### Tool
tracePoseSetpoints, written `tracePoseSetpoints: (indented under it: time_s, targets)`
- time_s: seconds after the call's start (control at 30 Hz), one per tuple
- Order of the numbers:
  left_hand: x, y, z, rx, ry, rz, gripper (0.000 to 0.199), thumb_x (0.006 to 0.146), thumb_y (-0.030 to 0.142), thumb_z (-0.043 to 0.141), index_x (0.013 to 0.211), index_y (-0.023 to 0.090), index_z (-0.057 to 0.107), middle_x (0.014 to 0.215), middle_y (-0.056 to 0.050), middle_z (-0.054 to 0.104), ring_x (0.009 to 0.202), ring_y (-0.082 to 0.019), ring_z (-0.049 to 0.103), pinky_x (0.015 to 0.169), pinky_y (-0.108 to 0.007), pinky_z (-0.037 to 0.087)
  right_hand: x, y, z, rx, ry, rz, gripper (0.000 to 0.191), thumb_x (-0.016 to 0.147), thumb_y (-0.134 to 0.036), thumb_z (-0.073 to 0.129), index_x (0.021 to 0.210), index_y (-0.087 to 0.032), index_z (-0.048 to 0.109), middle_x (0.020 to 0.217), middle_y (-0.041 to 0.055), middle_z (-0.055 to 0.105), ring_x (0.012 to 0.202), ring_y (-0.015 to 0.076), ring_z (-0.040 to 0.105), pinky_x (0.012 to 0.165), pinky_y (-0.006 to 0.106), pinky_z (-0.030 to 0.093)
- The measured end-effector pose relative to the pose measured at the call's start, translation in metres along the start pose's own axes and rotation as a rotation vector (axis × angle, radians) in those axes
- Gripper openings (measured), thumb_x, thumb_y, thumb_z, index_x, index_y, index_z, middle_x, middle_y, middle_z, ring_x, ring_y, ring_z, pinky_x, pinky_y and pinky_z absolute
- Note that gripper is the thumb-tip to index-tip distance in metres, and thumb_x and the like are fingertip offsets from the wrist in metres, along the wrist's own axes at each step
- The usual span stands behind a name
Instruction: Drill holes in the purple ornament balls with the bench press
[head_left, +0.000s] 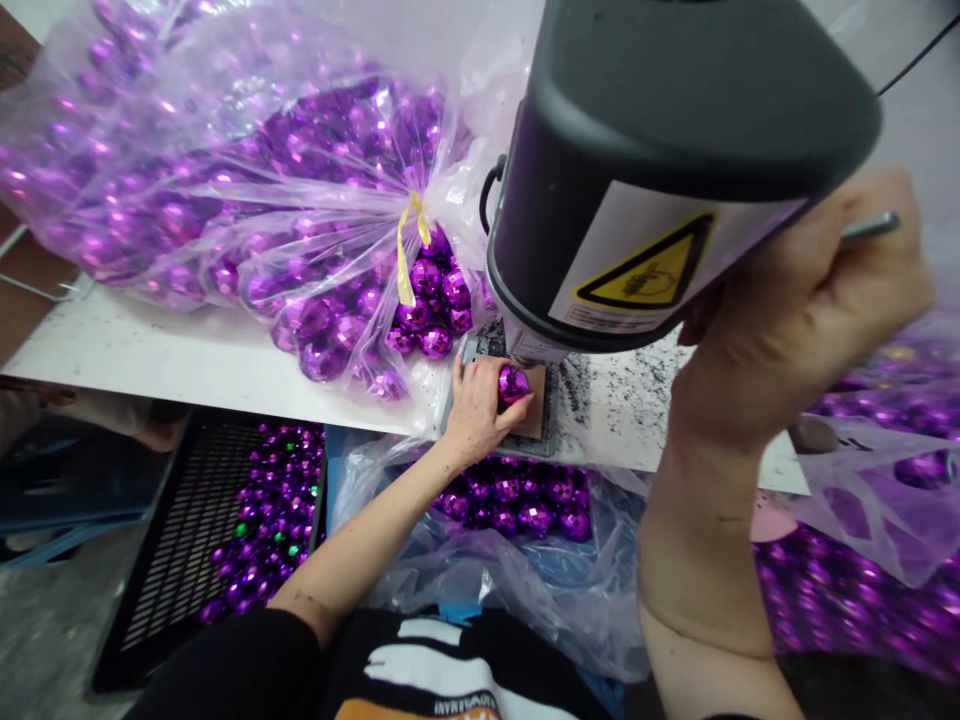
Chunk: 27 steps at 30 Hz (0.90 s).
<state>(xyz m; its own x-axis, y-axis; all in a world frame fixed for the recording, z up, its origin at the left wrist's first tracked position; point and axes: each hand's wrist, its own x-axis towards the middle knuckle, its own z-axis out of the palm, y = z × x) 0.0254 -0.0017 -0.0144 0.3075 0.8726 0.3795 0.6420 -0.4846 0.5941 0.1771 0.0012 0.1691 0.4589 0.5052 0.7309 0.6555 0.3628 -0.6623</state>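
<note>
My left hand (480,405) is closed around a shiny purple ball ornament (514,383). It holds the ball low over a brown pad (534,425) on the base of a dark grey press machine (697,100), just under its head. My right hand (810,290) is raised beside the machine's right side, its fingers curled round a metal lever (870,229) whose end pokes out past the knuckles. Part of the right fingers is hidden behind the machine head, which carries a yellow warning label (649,270).
A tied clear bag of purple balls (322,220) lies on the white table (187,350), with loose balls (431,300) beside it. Below are a lined bin of balls (517,495) and a black crate (180,530) with smaller ones. More bagged balls (847,590) sit at right.
</note>
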Motion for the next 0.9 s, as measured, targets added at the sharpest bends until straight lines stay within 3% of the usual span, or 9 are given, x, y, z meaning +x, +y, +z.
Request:
tracePoseSetpoints:
  time_s: [0.17, 0.37, 0.53, 0.73, 0.9]
  targets:
    - [0.0, 0.0, 0.0, 0.012, 0.008, 0.005, 0.032, 0.09, 0.038, 0.064, 0.113, 0.019, 0.052, 0.108, -0.01, 0.064, 0.11, -0.028, 0.058, 0.118, -0.055, 0.024, -0.034, 0.001, -0.016, -0.048, 0.004, -0.1, 0.034, 0.093, -0.043, 0.049, 0.076, -0.015, 0.052, 0.063, -0.0042, 0.042, 0.054, -0.0007, 0.045, 0.056, 0.022, 0.031]
    - [0.0, 0.001, 0.0, 0.026, 0.024, 0.012, 0.033, 0.09, 0.037, 0.065, 0.114, 0.018, 0.052, 0.108, -0.01, 0.064, 0.11, -0.028, 0.058, 0.118, -0.054, 0.026, -0.054, 0.01, -0.019, -0.051, 0.015, -0.202, 0.016, 0.092, -0.029, 0.051, 0.08, -0.017, 0.051, 0.07, -0.0041, 0.046, 0.055, 0.0007, 0.047, 0.058, 0.024, 0.035]
    - [0.0, 0.002, -0.002, 0.051, 0.021, 0.012, 0.036, 0.09, 0.04, 0.063, 0.116, 0.017, 0.052, 0.111, -0.01, 0.063, 0.111, -0.028, 0.057, 0.116, -0.052, 0.031, -0.062, 0.024, -0.017, -0.057, 0.052, -0.363, 0.009, 0.089, -0.025, 0.053, 0.087, -0.016, 0.055, 0.064, -0.0038, 0.046, 0.057, 0.0026, 0.047, 0.061, 0.022, 0.036]
    - [-0.001, 0.002, -0.001, 0.053, 0.04, 0.018, 0.036, 0.091, 0.04, 0.063, 0.116, 0.017, 0.052, 0.111, -0.011, 0.063, 0.111, -0.028, 0.057, 0.114, -0.052, 0.033, -0.076, 0.037, -0.016, 0.008, 0.038, -0.425, 0.017, 0.087, -0.022, 0.053, 0.103, -0.017, 0.059, 0.069, -0.0013, 0.049, 0.056, 0.0044, 0.048, 0.064, 0.025, 0.046]
    - [-0.001, 0.002, 0.0, 0.058, 0.034, -0.006, 0.037, 0.09, 0.04, 0.064, 0.117, 0.018, 0.052, 0.11, -0.01, 0.063, 0.11, -0.028, 0.057, 0.112, -0.051, 0.035, -0.076, 0.039, -0.012, 0.036, 0.067, -0.433, 0.016, 0.086, -0.022, 0.052, 0.099, -0.019, 0.061, 0.06, -0.0027, 0.042, 0.055, 0.0064, 0.046, 0.066, 0.029, 0.05]
